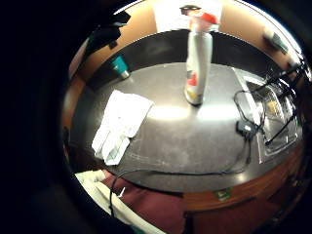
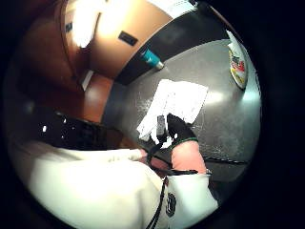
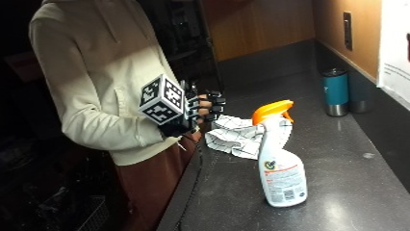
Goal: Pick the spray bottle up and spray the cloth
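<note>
A white spray bottle [image 3: 282,168] with an orange trigger head stands upright on the dark counter [image 3: 359,144], untouched. It also shows in the palm views as the bottle [image 1: 197,63] and as the bottle's lower part [image 2: 238,64]. Behind it lies a crumpled white checked cloth [image 3: 240,134] near the counter's front edge, seen as the cloth [image 1: 122,122] and the cloth [image 2: 176,102]. My gloved right hand [image 3: 192,108] hangs in the air at the counter's edge, left of the cloth and apart from the bottle. Its fingers are loosely curled and hold nothing. The person's other hand [image 2: 178,138] is at the cloth's near edge.
A teal tumbler [image 3: 336,91] stands at the back by the wall. A black cable [image 1: 243,126] loops over the counter beside a clear tray [image 1: 278,117]. Another cable [image 3: 192,178] hangs down the counter's front edge.
</note>
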Motion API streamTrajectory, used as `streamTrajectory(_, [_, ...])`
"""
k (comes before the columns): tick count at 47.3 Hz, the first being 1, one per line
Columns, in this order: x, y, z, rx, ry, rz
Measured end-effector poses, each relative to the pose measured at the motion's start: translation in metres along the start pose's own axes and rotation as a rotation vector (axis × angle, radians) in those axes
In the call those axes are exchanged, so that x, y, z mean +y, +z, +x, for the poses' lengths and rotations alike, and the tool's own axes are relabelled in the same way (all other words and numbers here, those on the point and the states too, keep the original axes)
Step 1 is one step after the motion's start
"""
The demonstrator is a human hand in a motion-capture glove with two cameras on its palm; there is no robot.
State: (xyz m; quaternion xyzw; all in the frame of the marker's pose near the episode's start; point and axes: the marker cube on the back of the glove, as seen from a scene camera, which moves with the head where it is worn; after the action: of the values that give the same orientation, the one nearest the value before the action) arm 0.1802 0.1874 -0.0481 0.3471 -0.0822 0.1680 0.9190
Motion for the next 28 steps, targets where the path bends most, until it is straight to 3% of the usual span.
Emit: streamTrajectory(28, [-0.037,-0.007,0.08,-0.23,0.286,0.219])
